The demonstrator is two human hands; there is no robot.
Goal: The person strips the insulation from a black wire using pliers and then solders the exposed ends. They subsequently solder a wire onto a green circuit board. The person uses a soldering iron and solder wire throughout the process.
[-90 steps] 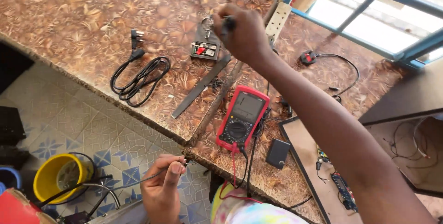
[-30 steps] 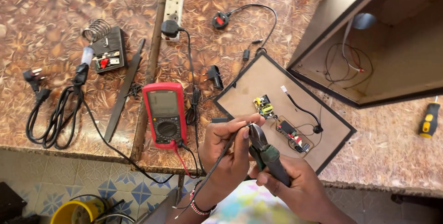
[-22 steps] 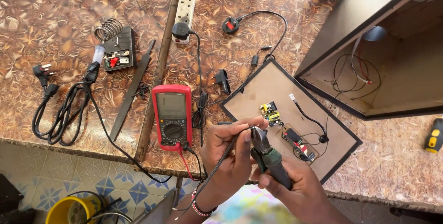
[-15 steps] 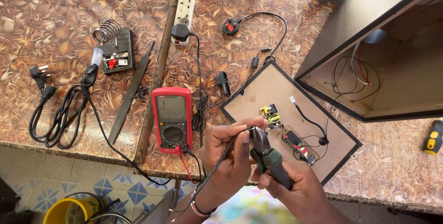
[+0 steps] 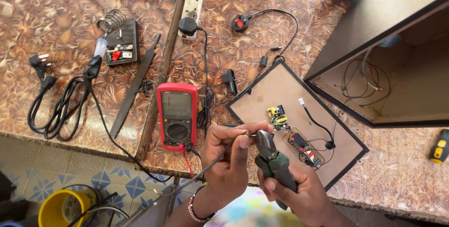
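Inside open cabinet (image 5: 402,110): loose wires (image 5: 362,79); right hand (image 5: 299,189) grips pliers (image 5: 273,159).

Left hand (image 5: 229,161) pinches wire (image 5: 206,166); right hand (image 5: 299,194) grips cutters (image 5: 273,159).

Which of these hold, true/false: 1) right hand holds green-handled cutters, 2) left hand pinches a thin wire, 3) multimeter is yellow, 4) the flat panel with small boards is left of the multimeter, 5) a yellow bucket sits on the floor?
1) True: the right hand grips the green-handled cutters.
2) True: the left hand pinches a thin wire at the cutter tips.
3) False: the multimeter is red.
4) False: the flat panel lies right of the multimeter.
5) True: the yellow bucket is lower left, on the tiled floor.
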